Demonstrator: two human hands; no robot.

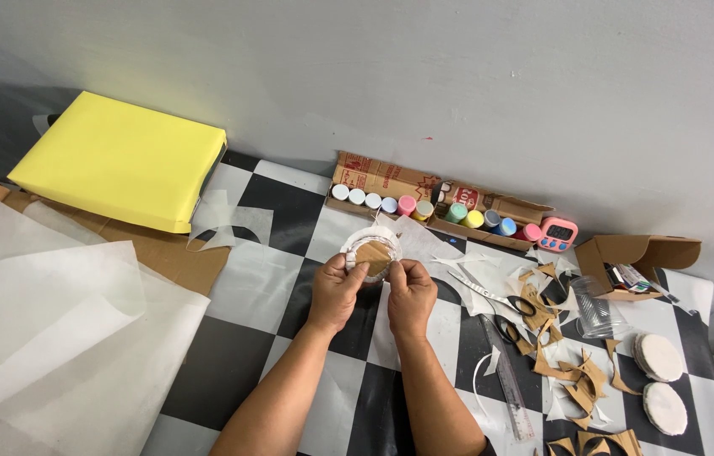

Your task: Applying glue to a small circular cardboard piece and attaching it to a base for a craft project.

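Carefully, our left hand (336, 291) and right hand (410, 294) pinch the paper-wrapped cardboard disc (371, 252) between them; we should fold its edges evenly.

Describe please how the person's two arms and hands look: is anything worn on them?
Both forearms are bare as far as the picture shows; no sleeve is visible. The left hand and the right hand wear no gloves. I see no watch, bracelet or ring, though the fingers are too small to be sure about rings.

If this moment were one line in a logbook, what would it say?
left hand: pinching cardboard disc | right hand: pinching same disc | disc: wrapped in white paper | nearby: scissors, paint pots
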